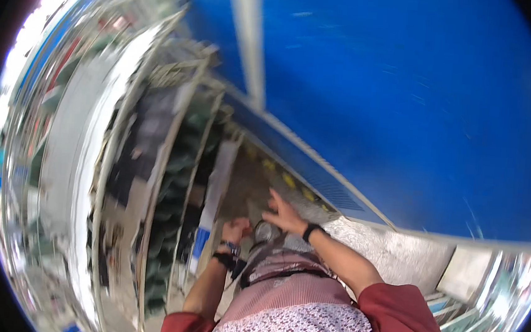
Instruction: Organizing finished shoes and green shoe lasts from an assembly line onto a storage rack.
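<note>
My left hand (235, 229) is curled shut, though whether it grips anything I cannot tell; it sits just left of a blurred grey rounded object (266, 231). My right hand (283, 216) spreads open above it. A blue wall panel (408, 102) rises far right.

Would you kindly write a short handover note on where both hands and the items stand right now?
Left hand: closed in a loose fist at chest height; whether it grips anything cannot be told.
Right hand: open, fingers spread, resting near a small grey object at the chest; contact unclear.
Nearby: blurred shelving to the left, blue panel ahead.
Done or left: nothing can be judged; the picture is motion-blurred.
</note>
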Motion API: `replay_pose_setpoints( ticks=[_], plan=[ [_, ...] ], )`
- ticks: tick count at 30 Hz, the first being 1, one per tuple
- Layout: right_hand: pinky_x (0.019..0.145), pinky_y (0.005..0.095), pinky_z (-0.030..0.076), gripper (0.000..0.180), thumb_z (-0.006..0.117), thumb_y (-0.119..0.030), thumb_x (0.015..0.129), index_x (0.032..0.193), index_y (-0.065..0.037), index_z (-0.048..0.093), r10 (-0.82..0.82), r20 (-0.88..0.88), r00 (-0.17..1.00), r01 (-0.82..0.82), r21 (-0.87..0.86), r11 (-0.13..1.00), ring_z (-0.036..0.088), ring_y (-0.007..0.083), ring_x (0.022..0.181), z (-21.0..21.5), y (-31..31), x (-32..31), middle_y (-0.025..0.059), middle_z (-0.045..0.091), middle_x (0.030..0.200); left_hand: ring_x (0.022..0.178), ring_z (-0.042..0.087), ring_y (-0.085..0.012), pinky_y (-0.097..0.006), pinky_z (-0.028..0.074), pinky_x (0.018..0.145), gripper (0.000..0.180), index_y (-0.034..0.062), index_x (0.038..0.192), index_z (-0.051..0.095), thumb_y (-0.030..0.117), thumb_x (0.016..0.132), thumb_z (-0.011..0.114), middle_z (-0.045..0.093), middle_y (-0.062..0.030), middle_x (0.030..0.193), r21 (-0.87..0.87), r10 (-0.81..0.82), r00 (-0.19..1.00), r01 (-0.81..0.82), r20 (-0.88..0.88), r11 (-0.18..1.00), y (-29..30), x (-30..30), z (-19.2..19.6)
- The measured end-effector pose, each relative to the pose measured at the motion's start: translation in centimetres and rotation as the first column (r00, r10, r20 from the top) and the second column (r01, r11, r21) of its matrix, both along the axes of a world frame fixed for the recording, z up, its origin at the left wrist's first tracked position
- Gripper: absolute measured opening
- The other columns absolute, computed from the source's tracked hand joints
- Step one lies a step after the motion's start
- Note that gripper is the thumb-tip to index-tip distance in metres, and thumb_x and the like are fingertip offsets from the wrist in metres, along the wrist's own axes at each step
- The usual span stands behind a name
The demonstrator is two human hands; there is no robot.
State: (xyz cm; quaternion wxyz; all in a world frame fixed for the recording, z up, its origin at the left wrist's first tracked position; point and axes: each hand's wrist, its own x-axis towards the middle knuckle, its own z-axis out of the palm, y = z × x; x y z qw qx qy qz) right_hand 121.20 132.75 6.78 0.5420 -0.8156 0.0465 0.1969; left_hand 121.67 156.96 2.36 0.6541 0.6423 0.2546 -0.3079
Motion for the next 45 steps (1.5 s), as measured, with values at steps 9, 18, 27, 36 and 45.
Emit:
replay_pose_setpoints(
  ticks=[9,18,27,36,45],
  plan=[
    [0.093,0.0415,0.053,0.093,0.073,-0.053,0.079,0.150,-0.004,0.040,-0.802,-0.170,0.573,0.753,-0.278,0.597,0.068,0.0330,0.108,-7.6,-20.4,-36.6,0.0182,0.072,0.115,0.071,0.072,-0.0173,-0.028,0.053,0.055,0.016,0.0051,0.102,0.068,0.014,0.089,0.072,0.073,-0.0065,0.086,0.098,-0.726,0.680,0.720,0.100,0.687,-20.1,-9.6,-0.4],
    [0.092,0.0351,0.053,0.082,0.077,-0.030,0.083,0.147,0.006,0.040,-0.933,-0.344,-0.109,0.994,-0.032,-0.104,0.068,0.0253,0.106,-9.8,-26.1,-65.7,0.0182,0.073,0.111,0.087,0.072,-0.0199,-0.033,0.056,0.075,0.041,-0.0018,0.118,0.064,0.024,0.088,0.077,0.074,-0.0121,0.098,0.023,-0.996,0.036,0.999,0.077,0.038,-49.8,-34.1,1.4],
    [0.083,0.0307,0.052,0.069,0.071,-0.019,0.091,0.147,0.003,0.038,-0.901,-0.292,-0.320,0.924,0.113,-0.365,0.066,0.0168,0.093,-6.8,-45.5,-78.9,0.0099,0.070,0.101,0.090,0.072,-0.0195,-0.033,0.056,0.081,0.047,0.0005,0.116,0.067,0.030,0.081,0.079,0.075,-0.0113,0.097,0.432,-0.847,-0.425,0.861,0.319,-0.269,-78.2,-42.8,0.3],
    [0.084,0.0275,0.051,0.062,0.068,-0.016,0.095,0.147,0.000,0.039,-0.908,-0.242,-0.342,0.861,0.306,-0.406,0.066,0.0162,0.097,-4.8,-69.1,-84.6,0.0114,0.069,0.114,0.116,0.059,-0.0374,-0.047,0.050,0.095,0.076,0.0071,0.128,0.055,0.045,0.069,0.084,0.062,-0.0200,0.121,0.891,-0.684,-0.667,0.451,0.297,-0.053,-123.6,-40.9,4.5],
    [0.067,0.0294,0.052,0.057,0.072,-0.016,0.090,0.138,0.003,0.049,-0.510,-0.512,-0.691,0.705,-0.324,-0.631,0.069,0.0181,0.088,-1.0,-76.8,-95.8,0.0119,0.071,0.102,0.125,0.051,-0.0403,-0.046,0.046,0.105,0.087,0.0002,0.135,0.047,0.036,0.067,0.087,0.051,-0.0270,0.133,0.972,-0.761,-0.607,0.101,0.230,0.213,-162.4,-36.2,12.4]
  ],
)
